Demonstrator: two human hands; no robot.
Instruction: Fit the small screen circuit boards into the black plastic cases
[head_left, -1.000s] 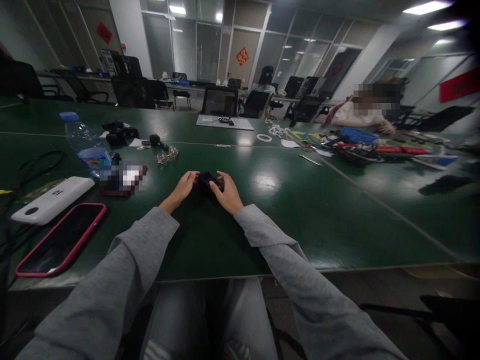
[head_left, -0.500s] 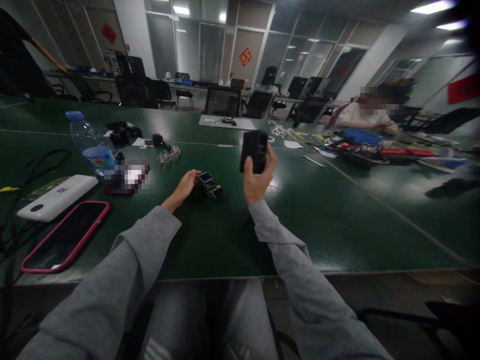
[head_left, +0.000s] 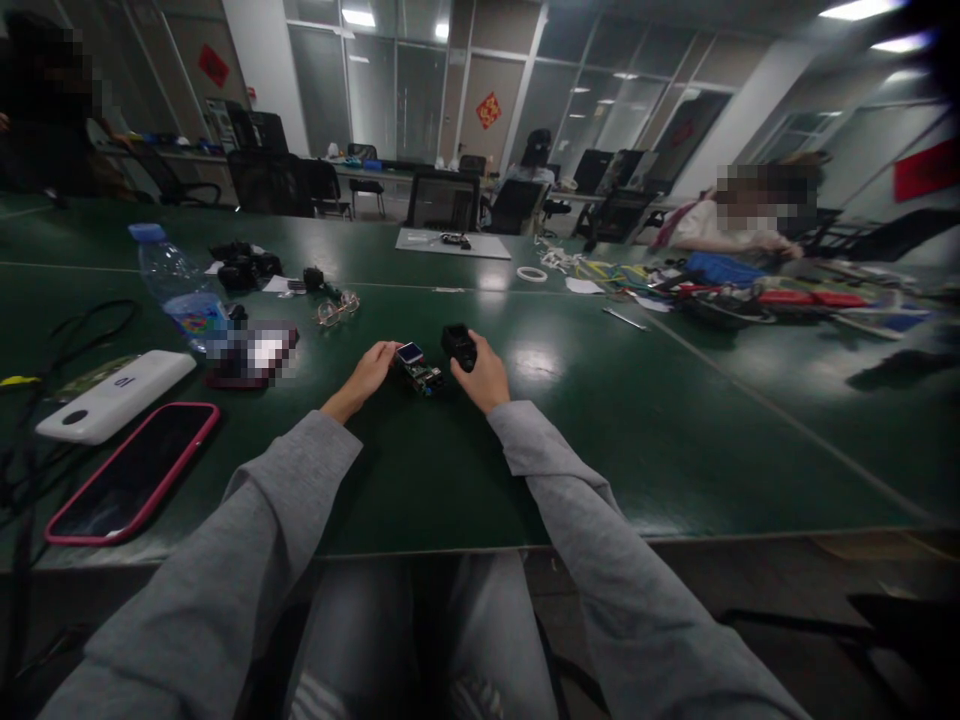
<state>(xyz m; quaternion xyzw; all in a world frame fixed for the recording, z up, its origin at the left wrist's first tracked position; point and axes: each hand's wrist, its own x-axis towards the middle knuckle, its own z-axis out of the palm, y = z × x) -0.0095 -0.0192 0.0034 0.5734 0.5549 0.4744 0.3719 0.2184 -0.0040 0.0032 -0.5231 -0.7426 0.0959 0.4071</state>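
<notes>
On the green table in front of me, a small circuit board with a little screen [head_left: 410, 353] and exposed electronic parts sits tilted. My left hand [head_left: 366, 372] has its fingertips pressed together at the board's left edge, where they appear to pinch it. To the right of the board, my right hand [head_left: 484, 370] grips a black boxy casing [head_left: 458, 345] low over the table, thumb on the near side. The casing is apart from the board by a small gap. Fine details of both parts are too small to make out.
On the left are a pink-edged phone [head_left: 135, 475], a white power bank [head_left: 116, 395], a water bottle [head_left: 184, 295] and glasses [head_left: 339, 308]. Tangled cables and tools [head_left: 720, 290] lie at the right, near a seated person [head_left: 720, 225]. A white ring [head_left: 532, 274] lies farther back.
My right hand has brought the black casing down and left, from raised above the table to beside the circuit board. My left hand has barely moved. A person at far left has shifted.
</notes>
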